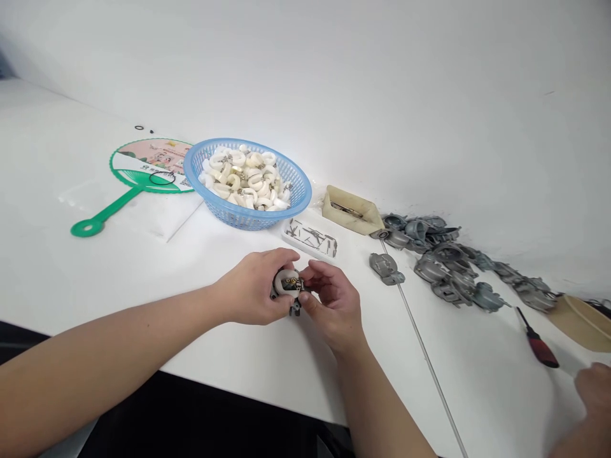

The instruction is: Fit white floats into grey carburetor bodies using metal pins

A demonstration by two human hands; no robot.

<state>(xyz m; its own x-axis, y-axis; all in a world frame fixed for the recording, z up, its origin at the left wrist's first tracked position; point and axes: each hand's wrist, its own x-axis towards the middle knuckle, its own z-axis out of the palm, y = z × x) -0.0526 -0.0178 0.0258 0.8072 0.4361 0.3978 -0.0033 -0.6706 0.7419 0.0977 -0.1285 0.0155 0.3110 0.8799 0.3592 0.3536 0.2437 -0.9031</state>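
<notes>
Between my two hands is a small grey metal housing with a white ring-shaped insert point(282, 283) seated in it; brass-coloured contacts show in the middle. My left hand point(260, 286) is closed round its left side, thumb below and fingers above. From the right, my right hand point(334, 302) pinches its edge with curled fingers and thumb. Just beyond them lies a shallow white tray point(289, 229) with several thin metal pins. A blue plastic basket point(243, 219) behind it is heaped with white ring-shaped parts point(248, 178).
A beige box point(365, 222) holding thin metal pieces stands near the wall. Grey metal housings point(443, 267) are piled to the right, one housing point(384, 267) apart. A red-and-black screwdriver point(541, 350) lies near another person's hand point(594, 388). A green-handled fan point(114, 210) lies left.
</notes>
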